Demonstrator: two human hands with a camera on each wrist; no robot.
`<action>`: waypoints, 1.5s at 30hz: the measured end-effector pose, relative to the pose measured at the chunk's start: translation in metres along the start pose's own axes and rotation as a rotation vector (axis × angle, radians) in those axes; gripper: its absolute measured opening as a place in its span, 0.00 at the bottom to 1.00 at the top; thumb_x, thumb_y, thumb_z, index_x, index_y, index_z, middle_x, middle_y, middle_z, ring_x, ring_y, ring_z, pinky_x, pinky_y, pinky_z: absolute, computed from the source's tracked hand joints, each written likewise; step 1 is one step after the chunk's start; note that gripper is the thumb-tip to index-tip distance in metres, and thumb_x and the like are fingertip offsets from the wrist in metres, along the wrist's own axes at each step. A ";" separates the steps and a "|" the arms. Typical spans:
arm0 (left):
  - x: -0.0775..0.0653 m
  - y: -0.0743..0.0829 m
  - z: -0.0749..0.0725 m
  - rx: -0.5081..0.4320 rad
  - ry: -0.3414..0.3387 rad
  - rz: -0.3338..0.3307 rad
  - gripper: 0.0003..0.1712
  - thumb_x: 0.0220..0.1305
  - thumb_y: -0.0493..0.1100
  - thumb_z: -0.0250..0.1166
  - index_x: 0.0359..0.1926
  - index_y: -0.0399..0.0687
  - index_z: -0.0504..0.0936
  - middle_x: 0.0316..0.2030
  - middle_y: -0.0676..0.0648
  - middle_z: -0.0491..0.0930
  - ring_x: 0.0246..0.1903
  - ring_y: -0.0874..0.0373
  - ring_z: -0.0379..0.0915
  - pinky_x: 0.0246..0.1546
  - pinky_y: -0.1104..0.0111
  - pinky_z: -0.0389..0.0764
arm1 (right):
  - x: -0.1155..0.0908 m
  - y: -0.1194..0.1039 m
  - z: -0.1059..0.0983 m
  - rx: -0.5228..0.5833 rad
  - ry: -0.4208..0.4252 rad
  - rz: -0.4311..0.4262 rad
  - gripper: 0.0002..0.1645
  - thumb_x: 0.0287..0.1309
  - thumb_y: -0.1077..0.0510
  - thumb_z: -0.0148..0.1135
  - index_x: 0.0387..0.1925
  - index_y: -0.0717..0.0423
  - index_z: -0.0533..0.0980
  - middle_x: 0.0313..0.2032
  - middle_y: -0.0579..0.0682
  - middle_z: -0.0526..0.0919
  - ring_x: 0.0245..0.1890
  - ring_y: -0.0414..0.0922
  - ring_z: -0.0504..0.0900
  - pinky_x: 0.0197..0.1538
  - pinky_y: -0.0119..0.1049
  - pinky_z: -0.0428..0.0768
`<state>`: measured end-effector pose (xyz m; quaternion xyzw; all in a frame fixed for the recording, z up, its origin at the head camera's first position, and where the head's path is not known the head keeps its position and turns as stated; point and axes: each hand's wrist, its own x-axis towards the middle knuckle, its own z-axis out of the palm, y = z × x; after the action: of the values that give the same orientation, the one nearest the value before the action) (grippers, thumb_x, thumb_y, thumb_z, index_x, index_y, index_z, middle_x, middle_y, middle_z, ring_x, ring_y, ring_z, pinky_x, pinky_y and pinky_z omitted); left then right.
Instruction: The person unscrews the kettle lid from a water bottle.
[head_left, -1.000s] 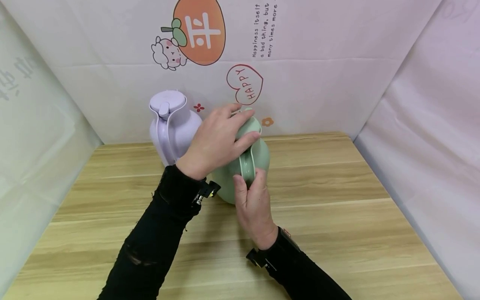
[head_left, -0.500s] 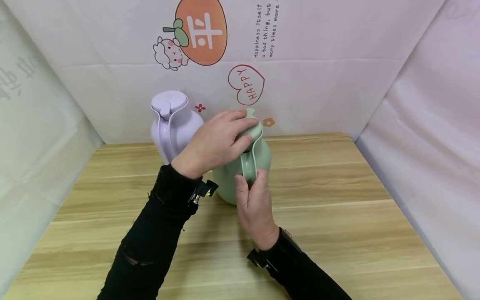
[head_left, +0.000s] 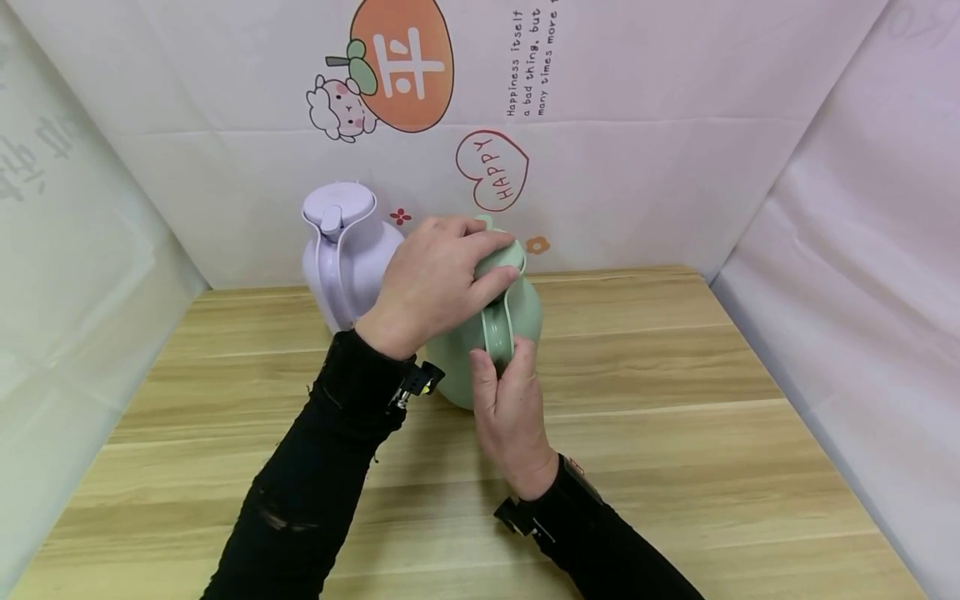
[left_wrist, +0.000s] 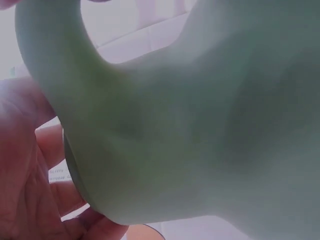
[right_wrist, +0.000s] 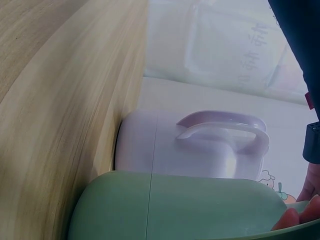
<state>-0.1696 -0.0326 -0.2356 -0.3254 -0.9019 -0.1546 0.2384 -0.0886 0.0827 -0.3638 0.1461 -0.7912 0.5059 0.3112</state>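
In the head view a pale green thermos jug (head_left: 527, 317) stands on the table with its handle (head_left: 497, 333) facing me. My left hand (head_left: 438, 279) lies over its top, thumb and fingers curled round the green lid (head_left: 501, 257); the palm hides part of that lid. Lower down, my right hand (head_left: 513, 417) grips the handle, thumb on its left side. The left wrist view is mostly filled by the jug's green body (left_wrist: 175, 140), with the left hand (left_wrist: 22, 175) at the jug's top end.
A lilac thermos jug (head_left: 367, 258) stands upright just left of the green one, its lid on, partly behind my left hand. The wooden table (head_left: 660, 433) meets a printed white cloth backdrop (head_left: 637, 167) at the back. White cloth also hangs at both sides.
My left hand shifts back and forth slightly on the lid. The lid's small tab has turned leftward compared with half a second ago. My right hand and the jug's body stay put.
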 end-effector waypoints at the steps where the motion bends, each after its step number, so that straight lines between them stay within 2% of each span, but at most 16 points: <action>1: 0.001 0.000 0.000 0.008 0.002 -0.006 0.25 0.66 0.61 0.56 0.56 0.56 0.83 0.52 0.46 0.82 0.54 0.51 0.73 0.58 0.56 0.68 | 0.000 0.000 0.000 0.000 -0.001 0.000 0.20 0.71 0.52 0.49 0.53 0.64 0.61 0.37 0.55 0.74 0.37 0.44 0.75 0.36 0.41 0.76; 4: 0.002 0.001 0.002 0.029 0.014 -0.028 0.26 0.64 0.63 0.57 0.55 0.57 0.84 0.49 0.46 0.82 0.50 0.52 0.73 0.55 0.57 0.69 | -0.001 0.000 0.000 -0.001 -0.002 0.003 0.20 0.71 0.52 0.49 0.53 0.63 0.61 0.36 0.54 0.73 0.36 0.44 0.74 0.34 0.40 0.76; 11: 0.001 0.005 0.005 0.073 0.027 -0.117 0.29 0.61 0.70 0.57 0.54 0.63 0.84 0.46 0.47 0.80 0.43 0.49 0.69 0.40 0.59 0.70 | -0.001 0.000 0.000 -0.005 -0.001 0.013 0.20 0.71 0.52 0.49 0.53 0.63 0.61 0.34 0.53 0.73 0.34 0.44 0.73 0.33 0.40 0.75; 16: 0.001 0.007 0.006 0.112 0.056 -0.135 0.31 0.59 0.74 0.56 0.51 0.64 0.84 0.43 0.46 0.79 0.39 0.49 0.67 0.36 0.60 0.70 | -0.001 0.000 0.000 -0.014 0.000 0.010 0.21 0.71 0.51 0.49 0.53 0.64 0.61 0.32 0.53 0.71 0.31 0.44 0.71 0.31 0.39 0.73; 21: 0.001 0.006 0.006 0.125 0.062 -0.127 0.32 0.59 0.76 0.54 0.51 0.65 0.85 0.42 0.45 0.80 0.39 0.50 0.68 0.37 0.60 0.70 | -0.001 0.001 0.000 -0.026 0.000 -0.002 0.20 0.72 0.52 0.49 0.52 0.64 0.61 0.30 0.52 0.69 0.28 0.43 0.70 0.29 0.38 0.72; 29: 0.001 0.005 0.004 0.168 0.051 -0.093 0.33 0.63 0.75 0.50 0.53 0.63 0.84 0.41 0.44 0.81 0.42 0.52 0.70 0.40 0.60 0.70 | -0.002 0.001 0.001 -0.024 0.007 -0.013 0.21 0.71 0.52 0.49 0.52 0.65 0.61 0.31 0.52 0.69 0.29 0.43 0.70 0.30 0.38 0.72; 38: 0.000 0.006 0.002 0.251 0.041 -0.136 0.37 0.62 0.77 0.46 0.58 0.64 0.82 0.39 0.42 0.79 0.35 0.50 0.65 0.32 0.62 0.69 | -0.001 0.001 0.001 -0.025 0.007 -0.017 0.21 0.72 0.51 0.49 0.53 0.65 0.61 0.30 0.52 0.70 0.28 0.43 0.70 0.29 0.38 0.72; 45: -0.001 0.006 0.001 0.253 0.031 -0.140 0.38 0.62 0.77 0.46 0.59 0.64 0.81 0.40 0.42 0.79 0.34 0.49 0.65 0.32 0.61 0.69 | -0.001 0.000 0.001 -0.022 0.008 -0.010 0.22 0.71 0.51 0.49 0.53 0.65 0.61 0.31 0.53 0.71 0.29 0.44 0.71 0.30 0.39 0.73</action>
<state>-0.1655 -0.0283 -0.2367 -0.2265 -0.9310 -0.0609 0.2799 -0.0881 0.0821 -0.3646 0.1445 -0.7946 0.4963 0.3184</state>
